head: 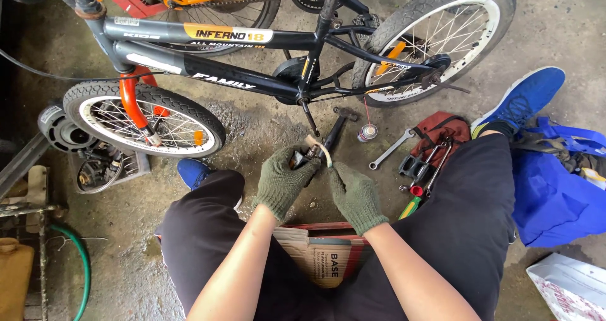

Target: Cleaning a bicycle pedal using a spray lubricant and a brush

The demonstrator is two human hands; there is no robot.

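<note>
1. The left hand (282,181), in a green knitted glove, is seen at the centre of the frame, clenched around a small dark bicycle part (305,157) with a pale piece at its top; its exact kind cannot be told.
2. The right hand (354,195), gloved likewise, is set just beside the left, its fingertips pinching the pale curved end of the same part.
3. The part is held above the concrete floor (252,128), between the knees of the seated person, whose black trousers (461,226) fill the lower frame.
4. Just above the hands a black bicycle pump (333,131) is laid on the floor, pointing toward the upper right.
5. A small spray can (367,132) is stood upright right of the pump, and a silver spanner (391,149) is laid near it.
6. Further right a dark red tool bag (442,128) is seen, with a black pedal (413,166) and hand tools beside it; a green-handled tool (410,206) is laid below them.
7. A flattened cardboard box (322,251) is placed under the person, at lower centre.
8. A child's bicycle (240,78), black and grey with an orange fork, is stood across the top of the frame, its front wheel (144,120) at the left and its rear wheel (435,40) at the upper right.
9. Blue shoes are shown at centre left (192,171) and upper right (527,97); a blue bag (555,195) is laid at the right edge.
10. A green hose (82,264) is curved along the lower left.
</note>
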